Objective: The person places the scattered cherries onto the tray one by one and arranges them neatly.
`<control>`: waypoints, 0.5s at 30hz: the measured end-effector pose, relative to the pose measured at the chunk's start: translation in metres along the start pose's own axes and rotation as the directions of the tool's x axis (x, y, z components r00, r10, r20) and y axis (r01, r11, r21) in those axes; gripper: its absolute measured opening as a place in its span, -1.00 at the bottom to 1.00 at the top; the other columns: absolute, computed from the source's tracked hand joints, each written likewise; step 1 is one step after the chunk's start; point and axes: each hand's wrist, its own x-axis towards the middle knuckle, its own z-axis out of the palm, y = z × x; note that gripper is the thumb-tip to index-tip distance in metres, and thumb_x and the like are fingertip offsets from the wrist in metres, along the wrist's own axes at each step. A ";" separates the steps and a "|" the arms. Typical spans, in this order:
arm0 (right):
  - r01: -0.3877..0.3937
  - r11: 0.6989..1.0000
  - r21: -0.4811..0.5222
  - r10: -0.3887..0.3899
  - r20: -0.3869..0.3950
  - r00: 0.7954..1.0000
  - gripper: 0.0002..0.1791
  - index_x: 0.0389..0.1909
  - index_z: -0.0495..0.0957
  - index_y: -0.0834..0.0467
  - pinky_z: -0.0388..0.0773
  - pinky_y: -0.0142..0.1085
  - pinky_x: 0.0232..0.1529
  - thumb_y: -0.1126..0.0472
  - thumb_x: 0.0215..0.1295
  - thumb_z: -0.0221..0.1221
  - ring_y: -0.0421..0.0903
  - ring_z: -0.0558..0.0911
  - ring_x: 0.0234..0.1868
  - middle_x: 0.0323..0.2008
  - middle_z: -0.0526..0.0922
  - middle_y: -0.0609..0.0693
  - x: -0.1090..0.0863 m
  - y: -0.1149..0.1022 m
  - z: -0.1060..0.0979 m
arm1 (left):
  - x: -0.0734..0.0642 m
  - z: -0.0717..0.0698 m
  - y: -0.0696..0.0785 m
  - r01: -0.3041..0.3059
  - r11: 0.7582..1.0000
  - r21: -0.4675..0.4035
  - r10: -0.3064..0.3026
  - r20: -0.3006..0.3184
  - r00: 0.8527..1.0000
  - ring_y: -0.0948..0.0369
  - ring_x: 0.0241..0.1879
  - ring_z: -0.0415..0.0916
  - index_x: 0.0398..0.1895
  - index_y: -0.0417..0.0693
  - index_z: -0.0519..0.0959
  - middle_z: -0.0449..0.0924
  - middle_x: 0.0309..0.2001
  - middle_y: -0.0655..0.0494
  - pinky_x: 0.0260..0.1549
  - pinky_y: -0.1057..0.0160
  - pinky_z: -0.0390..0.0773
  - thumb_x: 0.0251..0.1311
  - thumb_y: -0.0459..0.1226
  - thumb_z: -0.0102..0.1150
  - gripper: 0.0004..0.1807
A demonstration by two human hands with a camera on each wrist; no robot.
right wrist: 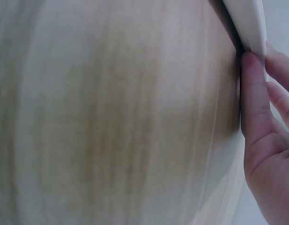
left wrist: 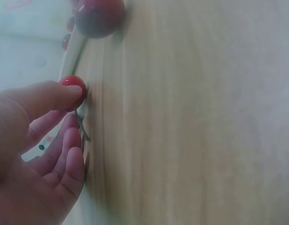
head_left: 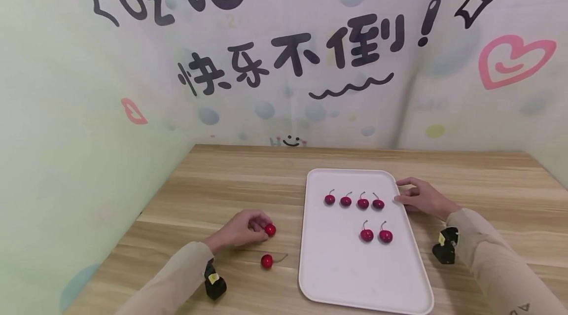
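My left hand (head_left: 245,227) pinches a red cherry (head_left: 270,229) between thumb and fingers, low over the table to the left of the tray. In the left wrist view, this cherry's thin green stem (left wrist: 83,127) points down past the fingers. Another cherry (head_left: 266,261) lies on the wood nearer me, its stem towards the tray. At the right side, my right hand (head_left: 423,198) holds the rim of the white tray (head_left: 346,275), with the thumb at the edge in the right wrist view. Several darker cherries (head_left: 363,203) form a row on the tray, with two more cherries (head_left: 385,236) below.
The wood-grain table (head_left: 248,177) reaches back to a printed cloth (head_left: 284,108) with black lettering and pink hearts. A pale wall covering (head_left: 66,157) stands along the left side. Black wrist cameras (head_left: 215,280) are strapped below both sleeves.
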 end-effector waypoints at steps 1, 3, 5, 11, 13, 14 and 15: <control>0.000 1.000 0.000 0.000 0.000 1.000 -0.32 0.16 0.10 0.43 0.51 -0.21 -0.20 0.19 0.13 0.18 -0.06 0.56 -0.28 -0.24 0.48 0.23 0.000 0.000 0.000 | 0.000 0.000 0.000 0.000 1.000 0.004 0.000 -0.004 1.000 0.22 -0.34 0.41 -0.19 -0.18 0.50 0.48 -0.32 0.12 -0.34 0.35 0.44 -0.02 -0.38 0.21 -0.74; 0.001 1.000 0.008 -0.001 0.001 1.000 -0.32 0.16 0.10 0.43 0.50 -0.20 -0.20 0.20 0.13 0.18 -0.05 0.56 -0.28 -0.23 0.48 0.23 0.000 -0.001 0.000 | 0.000 0.000 0.000 0.001 1.000 0.010 -0.001 -0.014 1.000 0.22 -0.33 0.41 -0.18 -0.18 0.51 0.48 -0.30 0.11 -0.33 0.34 0.43 -0.02 -0.37 0.21 -0.72; 0.004 1.000 0.016 -0.004 0.005 1.000 -0.33 0.16 0.10 0.44 0.50 -0.20 -0.20 0.21 0.13 0.17 -0.05 0.56 -0.28 -0.24 0.48 0.23 0.000 -0.001 0.000 | -0.001 0.000 0.000 0.002 1.000 0.010 -0.002 -0.025 1.000 0.21 -0.31 0.41 -0.16 -0.19 0.50 0.48 -0.28 0.10 -0.32 0.32 0.43 -0.03 -0.36 0.22 -0.70; 0.010 0.999 0.032 -0.010 0.009 1.000 -0.33 0.15 0.09 0.45 0.50 -0.21 -0.20 0.23 0.13 0.17 -0.06 0.56 -0.28 -0.24 0.49 0.23 0.000 -0.001 0.000 | -0.005 -0.003 0.000 -0.003 1.000 -0.014 0.002 -0.042 0.999 0.19 -0.28 0.42 -0.13 -0.22 0.49 0.48 -0.26 0.07 -0.30 0.28 0.44 -0.06 -0.33 0.24 -0.64; 0.009 0.999 0.034 -0.010 0.009 1.000 -0.33 0.15 0.09 0.45 0.50 -0.20 -0.20 0.23 0.13 0.17 -0.05 0.56 -0.27 -0.24 0.48 0.23 0.000 -0.001 0.000 | -0.007 -0.004 0.002 -0.005 1.000 -0.024 0.004 -0.047 0.999 0.18 -0.28 0.41 -0.13 -0.21 0.49 0.48 -0.27 0.08 -0.30 0.27 0.44 -0.07 -0.32 0.24 -0.63; 0.009 0.999 0.035 -0.010 0.010 1.000 -0.33 0.15 0.09 0.45 0.50 -0.20 -0.20 0.23 0.13 0.17 -0.05 0.56 -0.27 -0.24 0.48 0.24 0.000 -0.001 0.000 | -0.008 -0.004 0.003 -0.009 1.000 -0.027 0.008 -0.048 0.999 0.18 -0.28 0.40 -0.13 -0.20 0.49 0.49 -0.27 0.09 -0.30 0.27 0.43 -0.06 -0.31 0.24 -0.64; 0.008 0.999 0.033 -0.009 0.011 1.000 -0.33 0.15 0.09 0.45 0.50 -0.20 -0.20 0.23 0.13 0.17 -0.04 0.56 -0.27 -0.23 0.48 0.24 0.000 -0.001 0.000 | -0.008 -0.005 0.004 -0.015 0.999 -0.034 0.013 -0.049 0.999 0.18 -0.28 0.40 -0.13 -0.19 0.49 0.49 -0.27 0.09 -0.31 0.27 0.43 -0.06 -0.31 0.25 -0.64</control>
